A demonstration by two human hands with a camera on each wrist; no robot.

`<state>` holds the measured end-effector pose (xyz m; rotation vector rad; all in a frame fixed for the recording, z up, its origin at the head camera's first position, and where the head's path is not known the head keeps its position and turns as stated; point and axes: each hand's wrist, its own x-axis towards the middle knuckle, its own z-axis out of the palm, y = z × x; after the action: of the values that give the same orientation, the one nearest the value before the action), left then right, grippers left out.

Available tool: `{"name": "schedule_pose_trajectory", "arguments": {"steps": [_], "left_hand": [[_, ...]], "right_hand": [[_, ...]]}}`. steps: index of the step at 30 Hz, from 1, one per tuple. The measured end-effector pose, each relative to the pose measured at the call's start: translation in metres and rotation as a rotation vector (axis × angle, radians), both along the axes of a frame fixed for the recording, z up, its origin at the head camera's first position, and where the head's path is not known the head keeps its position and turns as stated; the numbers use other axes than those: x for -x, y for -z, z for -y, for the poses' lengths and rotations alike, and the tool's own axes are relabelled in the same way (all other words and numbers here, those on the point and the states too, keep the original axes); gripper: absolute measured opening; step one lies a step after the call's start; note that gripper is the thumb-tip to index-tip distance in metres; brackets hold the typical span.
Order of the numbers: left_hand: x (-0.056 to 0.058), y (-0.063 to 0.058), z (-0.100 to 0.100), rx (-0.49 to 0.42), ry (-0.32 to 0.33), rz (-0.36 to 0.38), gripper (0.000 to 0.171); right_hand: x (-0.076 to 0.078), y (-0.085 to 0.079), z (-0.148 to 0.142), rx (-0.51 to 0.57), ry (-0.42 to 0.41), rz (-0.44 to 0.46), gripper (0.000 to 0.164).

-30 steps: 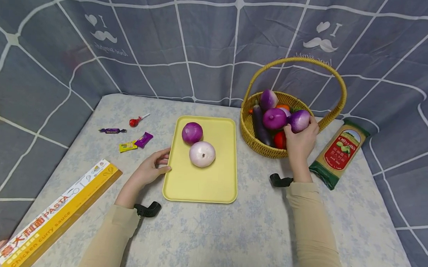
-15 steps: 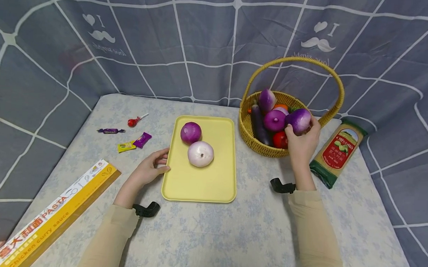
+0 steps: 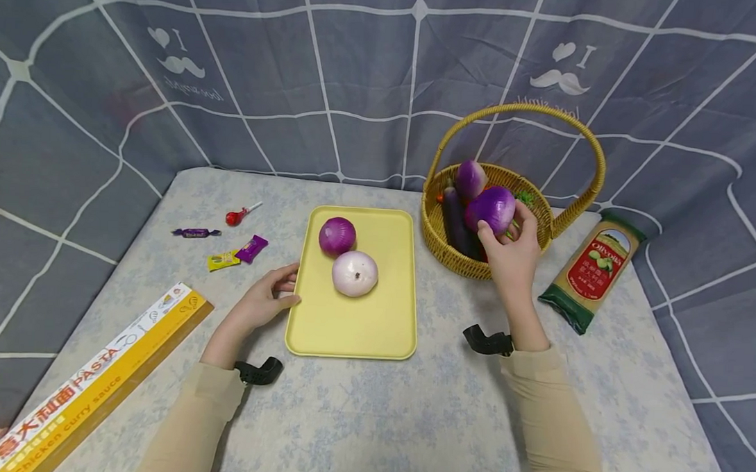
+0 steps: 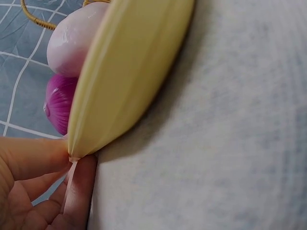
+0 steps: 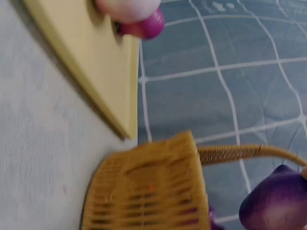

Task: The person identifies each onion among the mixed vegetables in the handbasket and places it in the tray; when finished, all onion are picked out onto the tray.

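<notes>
My right hand (image 3: 511, 254) grips a purple onion (image 3: 491, 209) with a paler side, held over the wicker basket (image 3: 455, 256); in the right wrist view the purple onion (image 5: 278, 201) shows at the lower right, beyond the basket wall. My left hand (image 3: 267, 298) holds the left rim of the yellow tray (image 3: 356, 332), thumb at the rim and fingers beside and below it in the left wrist view. On that tray sit a dark purple onion (image 3: 337, 236) and a pale onion (image 3: 354, 273). An eggplant (image 3: 458, 228) and another purple-and-white vegetable (image 3: 471, 178) lie in the basket.
The basket's tall handle (image 3: 526, 108) arches above it. Right of the basket lies a pasta bag (image 3: 595, 271). On the left are a lollipop (image 3: 235, 218), several wrapped candies (image 3: 251, 248) and a long pasta box (image 3: 98, 379). A grey curtain (image 3: 358, 75) hangs behind the table.
The right hand has lifted the onion and moved it left across the basket, where it now covers the other onion and the red vegetable. The left hand stays at the tray.
</notes>
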<state>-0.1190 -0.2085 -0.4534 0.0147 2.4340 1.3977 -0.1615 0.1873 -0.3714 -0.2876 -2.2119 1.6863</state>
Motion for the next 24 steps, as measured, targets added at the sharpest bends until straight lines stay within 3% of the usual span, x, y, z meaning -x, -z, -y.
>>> {"name": "schedule_pose_trajectory", "arguments": {"steps": [6, 14, 24], "left_hand": [[0.001, -0.002, -0.001, 0.024, 0.002, 0.006, 0.067], [0.002, -0.002, -0.002, 0.010, 0.023, -0.009, 0.068], [0.002, 0.000, -0.001, 0.006, 0.020, -0.014, 0.067]], "right_hand": [[0.002, 0.003, 0.019, 0.084, -0.136, -0.027, 0.071], [0.011, 0.010, 0.050, 0.075, -0.260, -0.002, 0.069], [0.021, 0.024, 0.082, 0.117, -0.397, 0.089, 0.071]]}}
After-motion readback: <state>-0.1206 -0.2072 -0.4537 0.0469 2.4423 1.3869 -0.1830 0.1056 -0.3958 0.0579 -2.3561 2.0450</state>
